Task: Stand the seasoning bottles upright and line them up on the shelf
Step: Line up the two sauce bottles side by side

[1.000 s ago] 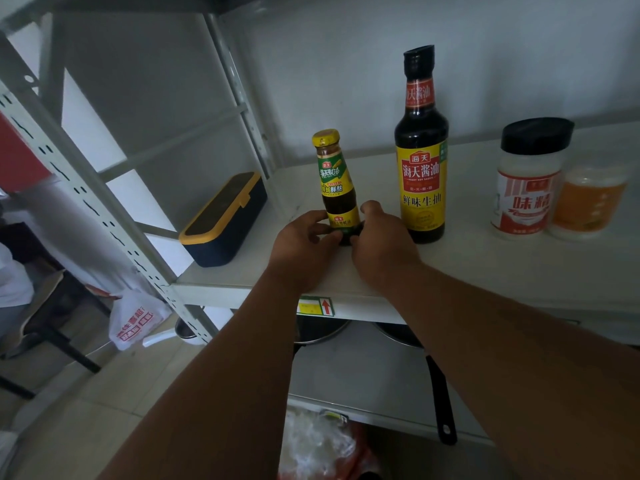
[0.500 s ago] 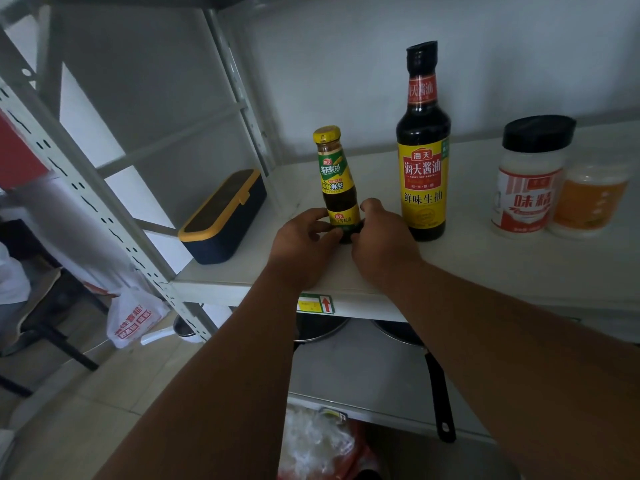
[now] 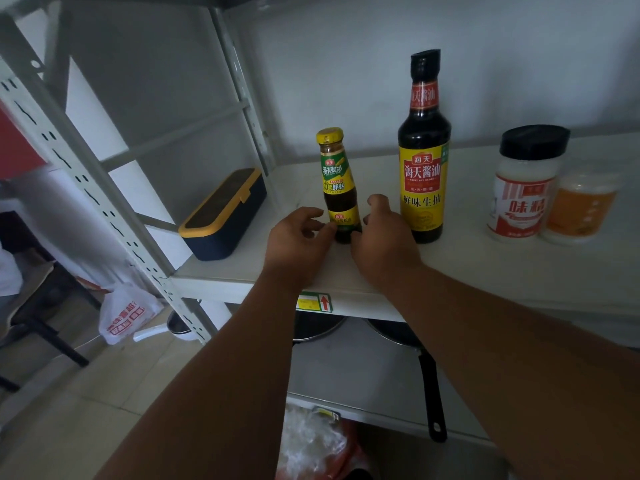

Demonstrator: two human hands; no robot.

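A small dark sauce bottle (image 3: 337, 181) with a yellow cap stands upright on the white shelf (image 3: 485, 268). My left hand (image 3: 298, 244) and my right hand (image 3: 381, 244) hold its base from either side, thumbs and fingertips curled against it. Just to the right stands a tall soy sauce bottle (image 3: 424, 168) with a yellow and red label. Further right stand a white seasoning jar (image 3: 526, 192) with a black lid and, touching it, a blurred orange jar (image 3: 581, 209).
A dark blue box with a yellow rim (image 3: 225, 216) lies at the shelf's left end by the perforated upright (image 3: 104, 209). Pans, one with a long black handle (image 3: 431, 396), sit on the lower shelf. A white plastic bag (image 3: 126, 313) hangs at the left.
Both hands stay at the small bottle's base and the bottle stays upright. My left fingers have loosened slightly.
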